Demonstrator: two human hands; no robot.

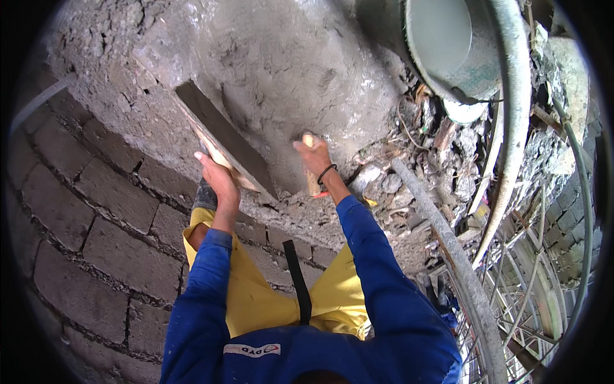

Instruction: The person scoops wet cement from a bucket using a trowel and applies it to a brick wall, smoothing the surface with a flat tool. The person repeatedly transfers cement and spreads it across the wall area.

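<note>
A pile of wet grey mortar (281,70) spreads in front of me. My left hand (220,182) is closed on the near edge of a tilted wooden board (224,137), whose upper face is coated grey. To its right, my right hand (313,158) is wrapped round a pale wooden handle (313,185), which shows above and below the fist. Low over the mortar, this handle's working end cannot be made out. A dark band circles my right wrist.
At the upper right stands a bucket (409,45) holding grey liquid. A thick pale pipe (515,102) curves beside it, and a long grey bar (441,237) crosses the rubble (441,153). Block masonry (121,224) lies at the left, metal rods (518,301) at the lower right.
</note>
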